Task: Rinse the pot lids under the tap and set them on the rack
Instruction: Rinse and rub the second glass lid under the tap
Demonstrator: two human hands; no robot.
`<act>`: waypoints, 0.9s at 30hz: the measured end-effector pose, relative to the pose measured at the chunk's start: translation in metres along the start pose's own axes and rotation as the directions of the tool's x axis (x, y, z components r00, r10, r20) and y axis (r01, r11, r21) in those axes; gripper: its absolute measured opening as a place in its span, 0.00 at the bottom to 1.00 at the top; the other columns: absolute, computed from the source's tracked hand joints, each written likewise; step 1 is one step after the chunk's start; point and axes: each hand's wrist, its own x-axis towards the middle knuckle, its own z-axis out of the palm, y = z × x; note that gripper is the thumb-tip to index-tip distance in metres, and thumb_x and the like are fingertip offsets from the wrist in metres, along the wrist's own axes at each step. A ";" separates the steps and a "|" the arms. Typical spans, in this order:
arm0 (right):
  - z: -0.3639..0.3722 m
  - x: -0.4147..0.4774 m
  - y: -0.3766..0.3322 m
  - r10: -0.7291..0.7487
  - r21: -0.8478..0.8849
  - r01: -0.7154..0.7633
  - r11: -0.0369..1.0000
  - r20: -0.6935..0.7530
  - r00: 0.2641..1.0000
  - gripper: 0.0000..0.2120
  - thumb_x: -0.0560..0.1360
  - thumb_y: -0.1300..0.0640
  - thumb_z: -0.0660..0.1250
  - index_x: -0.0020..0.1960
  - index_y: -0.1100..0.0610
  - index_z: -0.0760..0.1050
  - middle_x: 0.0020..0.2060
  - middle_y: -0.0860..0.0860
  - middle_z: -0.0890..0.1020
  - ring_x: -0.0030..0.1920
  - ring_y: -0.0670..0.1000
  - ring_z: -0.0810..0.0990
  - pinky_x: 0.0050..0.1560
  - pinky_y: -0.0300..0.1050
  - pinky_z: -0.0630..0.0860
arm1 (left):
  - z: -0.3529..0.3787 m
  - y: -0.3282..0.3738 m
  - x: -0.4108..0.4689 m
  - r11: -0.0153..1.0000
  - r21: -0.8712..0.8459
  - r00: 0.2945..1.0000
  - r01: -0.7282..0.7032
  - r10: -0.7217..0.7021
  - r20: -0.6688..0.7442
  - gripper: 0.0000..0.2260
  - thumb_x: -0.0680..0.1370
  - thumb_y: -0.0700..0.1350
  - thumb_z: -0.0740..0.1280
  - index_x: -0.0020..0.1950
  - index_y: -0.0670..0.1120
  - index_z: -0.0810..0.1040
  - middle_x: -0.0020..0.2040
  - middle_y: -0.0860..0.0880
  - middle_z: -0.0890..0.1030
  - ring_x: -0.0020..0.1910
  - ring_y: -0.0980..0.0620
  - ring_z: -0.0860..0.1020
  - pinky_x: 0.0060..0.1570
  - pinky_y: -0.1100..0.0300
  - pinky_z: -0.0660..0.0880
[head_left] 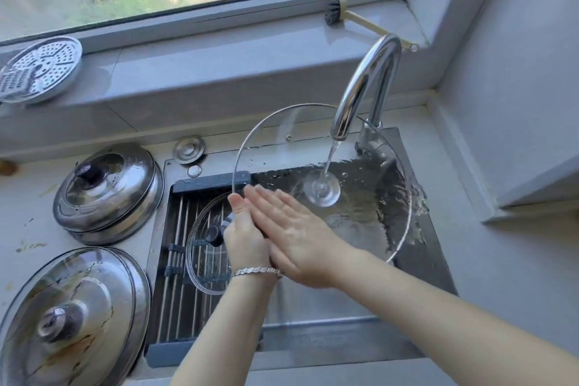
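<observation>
Sunlit window ledge [219, 63] up top, and below it the tap [366, 81] is running onto our big glass lid [369, 213], tilted over the sink [329, 338]. Our right hand [297, 235] lies flat on the glass, fingers straight. Our left hand [244, 238] grips the rim left of the tap, fingers mostly hidden.

Left of the tap, a small glass lid [203, 263] rests on the rack [185, 291]. Further left, a domed steel lid [106, 191] and a stained steel lid [72, 313] sit on the tabletop [25, 229].
</observation>
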 end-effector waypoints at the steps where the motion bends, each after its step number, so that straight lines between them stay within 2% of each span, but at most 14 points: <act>1: 0.006 -0.013 0.001 -0.070 -0.009 0.070 0.998 0.003 0.998 0.27 0.80 0.49 0.45 0.75 0.60 0.49 0.75 0.55 0.53 0.75 0.49 0.47 0.74 0.45 0.41 | -0.004 0.003 0.003 1.000 -0.013 1.000 -0.007 0.007 0.011 0.25 0.78 0.60 0.51 0.46 0.43 0.79 0.39 0.46 0.84 0.39 0.50 0.83 0.41 0.60 0.80; 3: 0.013 -0.037 0.013 -0.119 -0.081 0.124 0.989 0.064 0.991 0.25 0.81 0.48 0.41 0.75 0.58 0.50 0.74 0.54 0.56 0.76 0.46 0.46 0.74 0.46 0.44 | -0.013 0.009 0.009 0.999 -0.021 1.000 -0.026 0.026 0.015 0.27 0.77 0.62 0.50 0.49 0.43 0.78 0.38 0.43 0.85 0.38 0.46 0.84 0.39 0.56 0.81; 4: 0.013 -0.046 0.022 -0.084 -0.114 0.094 0.989 0.091 0.992 0.26 0.81 0.45 0.38 0.75 0.57 0.48 0.75 0.53 0.54 0.76 0.45 0.42 0.74 0.45 0.42 | -0.017 0.012 0.010 0.999 -0.019 0.999 -0.043 0.043 -0.001 0.27 0.77 0.63 0.50 0.49 0.43 0.78 0.37 0.44 0.85 0.37 0.45 0.84 0.36 0.56 0.81; 6: 0.006 -0.056 0.045 0.122 -0.136 -0.109 0.985 0.094 0.988 0.32 0.77 0.38 0.30 0.75 0.53 0.40 0.76 0.52 0.46 0.74 0.43 0.35 0.72 0.41 0.33 | -0.021 0.015 0.010 0.997 -0.029 0.997 -0.074 0.073 -0.037 0.26 0.77 0.62 0.50 0.49 0.42 0.77 0.35 0.45 0.85 0.36 0.46 0.84 0.30 0.57 0.81; 8: -0.003 -0.060 0.062 0.393 -0.139 -0.379 0.915 0.092 0.915 0.39 0.67 0.32 0.20 0.72 0.51 0.30 0.73 0.50 0.33 0.73 0.45 0.29 0.69 0.37 0.26 | -0.022 0.015 0.008 0.995 -0.037 0.994 -0.094 0.092 -0.064 0.26 0.78 0.61 0.51 0.48 0.41 0.77 0.33 0.45 0.85 0.34 0.46 0.84 0.28 0.58 0.80; 10: -0.007 -0.059 0.055 0.484 -0.146 -0.467 0.872 0.112 0.868 0.39 0.64 0.32 0.20 0.69 0.53 0.25 0.70 0.51 0.25 0.71 0.47 0.25 0.69 0.39 0.25 | -0.019 0.014 0.004 0.994 -0.038 0.992 -0.102 0.098 -0.078 0.25 0.78 0.61 0.52 0.47 0.42 0.77 0.32 0.45 0.84 0.33 0.47 0.84 0.27 0.59 0.80; 12: 0.005 -0.058 0.033 0.374 -0.112 -0.360 0.926 0.164 0.913 0.37 0.69 0.34 0.25 0.70 0.56 0.25 0.70 0.54 0.26 0.71 0.47 0.25 0.70 0.42 0.28 | -0.017 0.013 0.002 0.994 -0.038 0.992 -0.107 0.104 -0.075 0.24 0.78 0.60 0.52 0.47 0.42 0.77 0.31 0.46 0.84 0.32 0.47 0.84 0.27 0.59 0.80; 14: 0.016 -0.060 0.016 0.238 -0.103 -0.227 0.968 0.108 0.965 0.35 0.75 0.36 0.29 0.74 0.57 0.32 0.74 0.56 0.36 0.73 0.47 0.31 0.72 0.44 0.34 | -0.016 0.012 0.001 0.993 -0.035 0.991 -0.115 0.112 -0.076 0.24 0.78 0.60 0.52 0.46 0.43 0.77 0.32 0.46 0.84 0.32 0.47 0.84 0.27 0.59 0.80; 16: 0.011 -0.059 0.028 0.308 -0.092 -0.299 0.950 0.111 0.945 0.36 0.72 0.34 0.28 0.73 0.55 0.29 0.73 0.53 0.33 0.72 0.46 0.29 0.72 0.43 0.33 | -0.015 0.013 0.001 0.992 -0.048 0.991 -0.114 0.110 -0.082 0.24 0.78 0.60 0.52 0.46 0.43 0.77 0.32 0.46 0.84 0.32 0.47 0.84 0.27 0.59 0.80; 19: -0.007 -0.053 0.045 0.526 -0.101 -0.516 0.850 0.126 0.841 0.38 0.68 0.30 0.28 0.69 0.53 0.25 0.71 0.51 0.27 0.71 0.47 0.25 0.71 0.42 0.28 | -0.015 0.015 -0.001 0.992 -0.055 0.989 -0.112 0.106 -0.103 0.24 0.78 0.61 0.53 0.47 0.42 0.77 0.32 0.46 0.84 0.33 0.46 0.84 0.28 0.58 0.80; 21: -0.003 -0.048 0.033 0.457 -0.101 -0.447 0.889 0.135 0.879 0.38 0.70 0.31 0.29 0.70 0.55 0.26 0.71 0.53 0.28 0.71 0.48 0.25 0.71 0.42 0.28 | -0.012 0.015 -0.002 0.993 -0.050 0.988 -0.110 0.104 -0.110 0.24 0.78 0.60 0.53 0.48 0.42 0.77 0.32 0.46 0.84 0.33 0.46 0.84 0.28 0.58 0.80; 24: 0.014 -0.048 0.011 0.194 -0.093 -0.189 0.978 0.053 0.980 0.33 0.76 0.38 0.32 0.75 0.56 0.36 0.74 0.54 0.40 0.73 0.46 0.31 0.72 0.43 0.34 | -0.011 0.016 -0.003 0.994 -0.034 0.990 -0.107 0.103 -0.101 0.24 0.78 0.61 0.53 0.48 0.42 0.77 0.33 0.46 0.85 0.34 0.46 0.84 0.28 0.58 0.80; 25: 0.011 -0.047 0.017 0.212 -0.098 -0.206 0.974 0.059 0.975 0.33 0.76 0.37 0.32 0.74 0.55 0.34 0.74 0.53 0.38 0.73 0.44 0.30 0.72 0.43 0.34 | -0.013 0.016 -0.003 0.994 -0.035 0.991 -0.103 0.099 -0.093 0.24 0.78 0.61 0.53 0.47 0.42 0.77 0.33 0.46 0.85 0.34 0.46 0.84 0.28 0.58 0.80; 27: 0.001 -0.042 0.042 0.383 -0.117 -0.372 0.921 0.085 0.920 0.34 0.74 0.35 0.32 0.72 0.54 0.28 0.72 0.51 0.30 0.72 0.44 0.27 0.73 0.42 0.32 | -0.017 0.017 -0.004 0.996 -0.021 0.993 -0.089 0.087 -0.081 0.24 0.78 0.61 0.53 0.47 0.42 0.77 0.33 0.45 0.84 0.34 0.45 0.84 0.28 0.58 0.80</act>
